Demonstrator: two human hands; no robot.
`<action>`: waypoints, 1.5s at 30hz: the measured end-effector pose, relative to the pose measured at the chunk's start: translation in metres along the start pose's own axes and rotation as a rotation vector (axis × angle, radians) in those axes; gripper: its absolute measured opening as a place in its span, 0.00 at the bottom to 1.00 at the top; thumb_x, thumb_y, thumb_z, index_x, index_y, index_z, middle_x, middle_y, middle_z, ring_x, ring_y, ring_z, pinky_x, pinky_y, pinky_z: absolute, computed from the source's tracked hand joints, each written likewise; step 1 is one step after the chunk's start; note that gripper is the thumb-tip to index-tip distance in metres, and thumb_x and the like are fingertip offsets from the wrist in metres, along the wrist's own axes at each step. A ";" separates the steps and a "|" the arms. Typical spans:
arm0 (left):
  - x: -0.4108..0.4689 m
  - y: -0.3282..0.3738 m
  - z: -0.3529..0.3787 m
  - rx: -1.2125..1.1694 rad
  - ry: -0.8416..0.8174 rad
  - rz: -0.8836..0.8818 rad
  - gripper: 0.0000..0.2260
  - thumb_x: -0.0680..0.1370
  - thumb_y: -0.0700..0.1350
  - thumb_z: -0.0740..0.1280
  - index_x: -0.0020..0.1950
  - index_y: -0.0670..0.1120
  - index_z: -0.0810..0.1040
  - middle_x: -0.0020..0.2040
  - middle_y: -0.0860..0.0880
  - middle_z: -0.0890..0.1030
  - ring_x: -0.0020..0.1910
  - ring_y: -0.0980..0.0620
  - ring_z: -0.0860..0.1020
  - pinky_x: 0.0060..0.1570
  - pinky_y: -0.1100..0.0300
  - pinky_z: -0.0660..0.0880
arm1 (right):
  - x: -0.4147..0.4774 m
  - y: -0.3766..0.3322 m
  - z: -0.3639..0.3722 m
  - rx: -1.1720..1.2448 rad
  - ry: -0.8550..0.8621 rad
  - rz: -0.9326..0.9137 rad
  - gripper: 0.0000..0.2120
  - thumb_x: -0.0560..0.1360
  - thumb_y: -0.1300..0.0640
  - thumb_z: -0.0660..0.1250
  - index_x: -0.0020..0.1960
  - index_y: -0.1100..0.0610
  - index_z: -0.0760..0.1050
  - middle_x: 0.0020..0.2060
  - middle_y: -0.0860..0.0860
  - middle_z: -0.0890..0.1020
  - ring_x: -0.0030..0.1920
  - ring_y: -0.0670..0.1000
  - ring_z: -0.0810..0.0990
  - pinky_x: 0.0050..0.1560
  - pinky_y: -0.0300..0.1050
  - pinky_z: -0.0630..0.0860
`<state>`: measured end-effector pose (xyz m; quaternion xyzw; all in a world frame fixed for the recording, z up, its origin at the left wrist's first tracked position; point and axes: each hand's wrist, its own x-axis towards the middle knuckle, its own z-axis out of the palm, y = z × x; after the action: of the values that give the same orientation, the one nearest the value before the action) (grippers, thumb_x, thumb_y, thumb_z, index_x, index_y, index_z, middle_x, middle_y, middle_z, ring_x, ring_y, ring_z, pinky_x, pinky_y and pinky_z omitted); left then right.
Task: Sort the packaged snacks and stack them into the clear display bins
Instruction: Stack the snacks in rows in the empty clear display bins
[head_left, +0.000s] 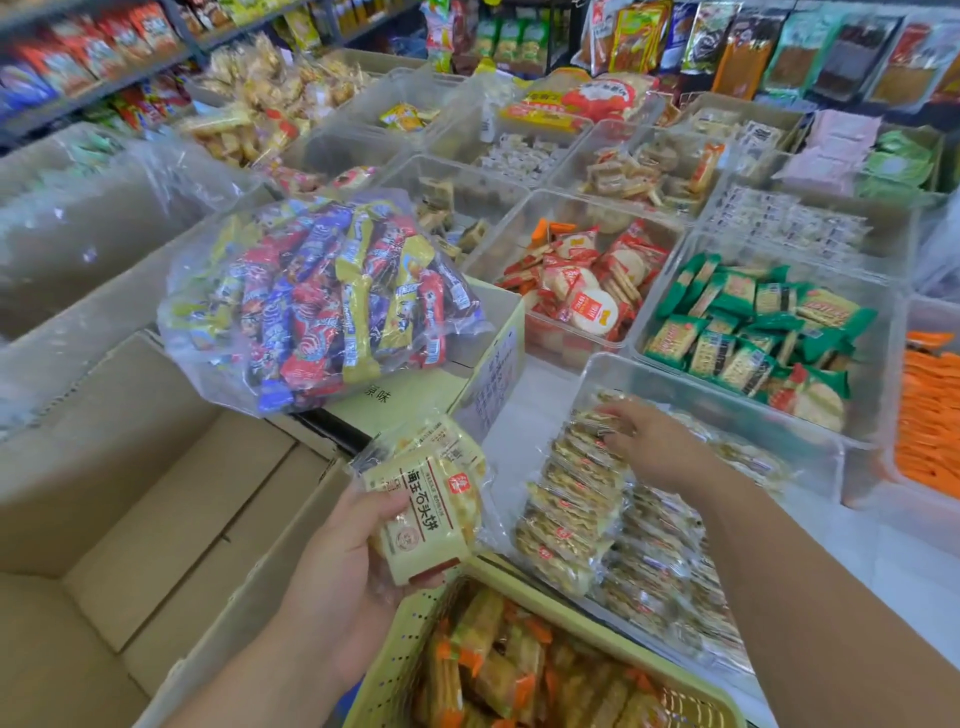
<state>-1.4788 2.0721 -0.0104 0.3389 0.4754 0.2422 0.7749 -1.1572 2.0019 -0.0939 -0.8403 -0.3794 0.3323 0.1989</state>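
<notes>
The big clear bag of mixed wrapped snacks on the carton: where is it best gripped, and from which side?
Likely the slack, empty film at the near-left edge of the snack bag, approached from the person's side: it lies flat, bulging, too wide to span. The left hand holds cracker packs, so use the right hand.
</notes>
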 end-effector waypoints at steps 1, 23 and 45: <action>-0.001 0.000 0.000 -0.024 0.012 -0.009 0.17 0.67 0.47 0.70 0.55 0.46 0.83 0.49 0.40 0.87 0.36 0.43 0.85 0.25 0.55 0.79 | 0.001 0.000 0.001 -0.014 -0.013 -0.003 0.21 0.82 0.54 0.64 0.74 0.46 0.69 0.70 0.52 0.75 0.60 0.54 0.76 0.54 0.47 0.71; -0.026 -0.001 0.016 0.201 -0.196 -0.117 0.19 0.73 0.57 0.75 0.62 0.55 0.83 0.55 0.42 0.86 0.44 0.44 0.85 0.29 0.55 0.78 | -0.150 -0.067 0.048 -0.057 0.373 -0.943 0.27 0.72 0.63 0.73 0.70 0.50 0.78 0.78 0.57 0.64 0.78 0.58 0.63 0.69 0.63 0.71; -0.002 -0.019 0.008 0.027 -0.070 -0.030 0.19 0.80 0.51 0.62 0.66 0.46 0.79 0.61 0.39 0.84 0.55 0.38 0.80 0.37 0.53 0.80 | -0.024 -0.022 -0.023 -0.158 0.540 -0.124 0.05 0.80 0.53 0.68 0.53 0.54 0.76 0.43 0.50 0.76 0.45 0.54 0.76 0.40 0.46 0.74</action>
<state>-1.4714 2.0560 -0.0207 0.3504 0.4561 0.2120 0.7901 -1.1641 1.9954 -0.0555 -0.8863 -0.3882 0.0534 0.2466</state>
